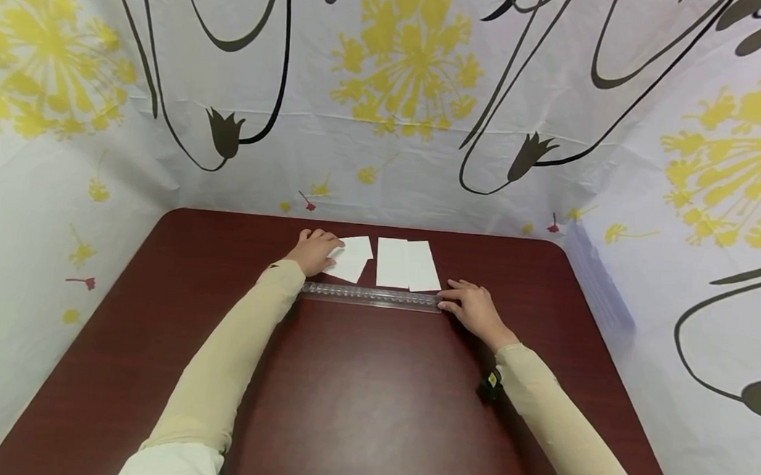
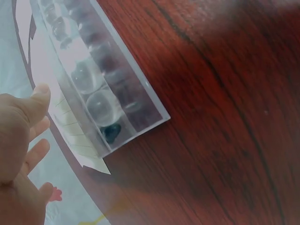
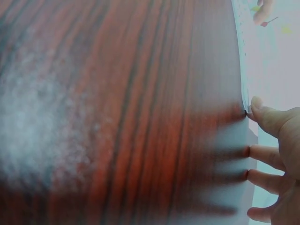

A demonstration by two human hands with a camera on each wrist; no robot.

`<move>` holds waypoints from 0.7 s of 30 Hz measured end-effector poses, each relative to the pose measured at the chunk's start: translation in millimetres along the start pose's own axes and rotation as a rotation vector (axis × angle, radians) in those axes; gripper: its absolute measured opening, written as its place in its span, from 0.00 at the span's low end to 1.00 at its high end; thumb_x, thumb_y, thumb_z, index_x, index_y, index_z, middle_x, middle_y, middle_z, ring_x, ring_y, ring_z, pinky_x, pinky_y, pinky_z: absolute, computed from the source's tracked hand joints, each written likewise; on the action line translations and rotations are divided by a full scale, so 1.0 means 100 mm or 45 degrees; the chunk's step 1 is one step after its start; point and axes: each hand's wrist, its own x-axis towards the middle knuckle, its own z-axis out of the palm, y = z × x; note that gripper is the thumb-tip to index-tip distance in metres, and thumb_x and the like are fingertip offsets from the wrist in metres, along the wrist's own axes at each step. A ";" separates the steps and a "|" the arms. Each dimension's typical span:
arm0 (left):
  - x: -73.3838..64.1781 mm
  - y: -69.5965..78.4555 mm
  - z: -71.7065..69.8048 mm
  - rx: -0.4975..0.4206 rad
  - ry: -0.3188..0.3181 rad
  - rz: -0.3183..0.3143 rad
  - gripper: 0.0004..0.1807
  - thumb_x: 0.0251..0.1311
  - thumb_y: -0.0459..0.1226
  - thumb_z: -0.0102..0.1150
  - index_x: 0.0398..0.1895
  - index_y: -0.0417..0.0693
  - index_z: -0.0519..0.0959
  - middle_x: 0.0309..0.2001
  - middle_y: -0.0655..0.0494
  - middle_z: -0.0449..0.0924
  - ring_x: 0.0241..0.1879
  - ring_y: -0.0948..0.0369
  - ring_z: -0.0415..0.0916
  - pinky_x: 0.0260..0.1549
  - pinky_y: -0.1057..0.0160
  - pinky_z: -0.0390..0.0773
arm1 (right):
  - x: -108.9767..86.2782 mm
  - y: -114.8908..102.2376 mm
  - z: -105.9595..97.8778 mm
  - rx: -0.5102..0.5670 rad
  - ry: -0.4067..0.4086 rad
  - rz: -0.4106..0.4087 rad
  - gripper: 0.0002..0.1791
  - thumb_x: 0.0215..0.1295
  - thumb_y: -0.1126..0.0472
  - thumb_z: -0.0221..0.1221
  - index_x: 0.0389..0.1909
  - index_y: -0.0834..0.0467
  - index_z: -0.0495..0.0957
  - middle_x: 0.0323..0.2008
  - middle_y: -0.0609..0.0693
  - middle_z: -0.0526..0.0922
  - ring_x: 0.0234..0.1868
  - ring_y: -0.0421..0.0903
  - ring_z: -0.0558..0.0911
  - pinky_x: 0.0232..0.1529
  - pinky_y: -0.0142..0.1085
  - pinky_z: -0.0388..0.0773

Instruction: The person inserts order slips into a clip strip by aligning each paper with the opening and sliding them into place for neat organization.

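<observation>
A long clear plastic tray (image 1: 370, 295) lies crosswise on the table; the left wrist view shows round, clear bead-like shapes along the tray (image 2: 140, 84) and a dark one near its end. Behind it are several white paper pieces (image 1: 351, 259), some overlapping. My left hand (image 1: 314, 251) reaches over the leftmost paper, and its thumb and loosely bent fingers appear beside the tray in the left wrist view. At the tray's right end is my right hand (image 1: 477, 310), thumb by the corner and fingers spread with tips on the table. Neither hand grips anything visible.
The dark red table (image 1: 404, 391) meets a patterned cloth (image 1: 384, 172) at the back and sides. Black wrist gear (image 1: 491, 384) sits under the right forearm. Beyond the table's right edge is a pale purplish stack-like shape (image 1: 596, 287).
</observation>
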 end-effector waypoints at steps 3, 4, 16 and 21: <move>0.02 0.02 0.02 0.004 -0.009 -0.011 0.25 0.69 0.40 0.57 0.68 0.52 0.70 0.67 0.49 0.70 0.68 0.46 0.61 0.71 0.39 0.53 | 0.00 0.00 -0.01 0.013 -0.014 0.010 0.18 0.67 0.53 0.62 0.55 0.53 0.83 0.66 0.62 0.75 0.70 0.65 0.69 0.67 0.70 0.60; 0.03 0.02 0.02 0.005 -0.014 -0.014 0.25 0.69 0.40 0.57 0.68 0.52 0.70 0.67 0.49 0.70 0.68 0.46 0.61 0.71 0.39 0.53 | 0.00 0.00 -0.01 0.015 -0.019 0.012 0.18 0.67 0.52 0.62 0.55 0.53 0.83 0.66 0.61 0.75 0.70 0.65 0.69 0.67 0.70 0.60; 0.05 0.06 0.07 0.113 -0.003 0.009 0.21 0.68 0.37 0.58 0.64 0.49 0.72 0.62 0.48 0.70 0.63 0.47 0.63 0.68 0.40 0.59 | 0.00 -0.01 -0.02 0.019 -0.028 0.024 0.18 0.67 0.52 0.62 0.55 0.53 0.83 0.66 0.61 0.75 0.71 0.64 0.69 0.68 0.68 0.61; 0.06 0.10 0.06 0.167 -0.006 0.022 0.21 0.68 0.37 0.58 0.63 0.46 0.72 0.61 0.47 0.70 0.63 0.46 0.63 0.68 0.40 0.59 | 0.00 -0.01 -0.01 0.021 -0.019 0.023 0.18 0.66 0.52 0.62 0.54 0.53 0.84 0.66 0.62 0.75 0.70 0.65 0.69 0.68 0.68 0.62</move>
